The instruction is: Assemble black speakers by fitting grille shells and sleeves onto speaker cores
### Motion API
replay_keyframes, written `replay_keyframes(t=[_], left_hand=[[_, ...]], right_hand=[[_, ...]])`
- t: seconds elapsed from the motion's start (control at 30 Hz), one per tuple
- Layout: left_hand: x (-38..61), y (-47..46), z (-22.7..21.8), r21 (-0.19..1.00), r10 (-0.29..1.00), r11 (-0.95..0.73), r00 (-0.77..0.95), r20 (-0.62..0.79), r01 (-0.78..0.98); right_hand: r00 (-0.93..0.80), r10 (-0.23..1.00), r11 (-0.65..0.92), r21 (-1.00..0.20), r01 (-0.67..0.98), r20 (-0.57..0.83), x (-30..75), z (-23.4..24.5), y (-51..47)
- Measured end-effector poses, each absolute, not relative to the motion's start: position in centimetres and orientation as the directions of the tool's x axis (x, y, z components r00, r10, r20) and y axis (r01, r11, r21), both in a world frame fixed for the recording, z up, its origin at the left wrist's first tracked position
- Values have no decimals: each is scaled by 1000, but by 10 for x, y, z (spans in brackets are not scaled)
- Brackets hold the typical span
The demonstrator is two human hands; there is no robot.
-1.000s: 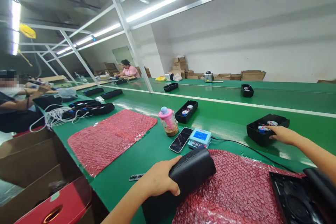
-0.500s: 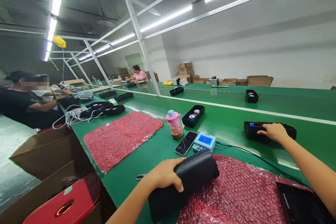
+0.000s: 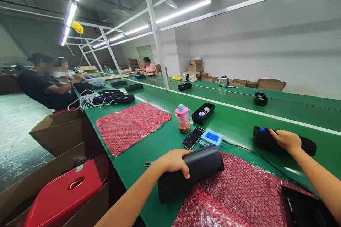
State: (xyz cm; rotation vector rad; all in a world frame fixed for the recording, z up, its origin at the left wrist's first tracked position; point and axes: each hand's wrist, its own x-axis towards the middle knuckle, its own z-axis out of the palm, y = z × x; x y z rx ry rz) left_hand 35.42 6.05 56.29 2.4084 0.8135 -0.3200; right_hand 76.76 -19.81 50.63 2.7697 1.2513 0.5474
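Note:
My left hand (image 3: 176,165) is wrapped over a smooth black speaker housing (image 3: 204,165), its thumb on the near side. The housing lies tilted across the edge of the red bubble wrap (image 3: 239,191). Farther right, my right hand (image 3: 289,141) grips another black speaker housing (image 3: 266,142) by its upper edge; a blue part (image 3: 262,129) shows beside the thumb. The fingers inside this housing are partly hidden. A light-blue meter (image 3: 211,138) with a lit screen and a phone (image 3: 193,137) lie just beyond my left hand.
A pink-lidded bottle (image 3: 183,118) stands beside an open housing (image 3: 203,113) with round parts. A second bubble-wrap sheet (image 3: 133,127) lies left. A black panel (image 3: 306,207) sits at lower right. White cables (image 3: 86,101) are bundled near a seated co-worker (image 3: 48,81). A red stool (image 3: 71,191) is below.
The housing under my right hand has tipped up, its open side turned away from me. My left hand stays on its housing. The camera view has shifted left.

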Motion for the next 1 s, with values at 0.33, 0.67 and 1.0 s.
replay_keyframes(t=[0.33, 0.67, 1.0], left_hand=[[359, 63, 562, 441, 438, -651, 780, -446, 618], [362, 64, 557, 431, 419, -657, 775, -473, 618], [363, 65, 553, 491, 367, -626, 784, -500, 606]], right_hand=[[0, 954, -73, 233, 970, 301, 619, 549, -223], [-143, 957, 174, -103, 979, 254, 511, 516, -221], [-183, 931, 0, -500, 866, -317, 529, 566, -194]])
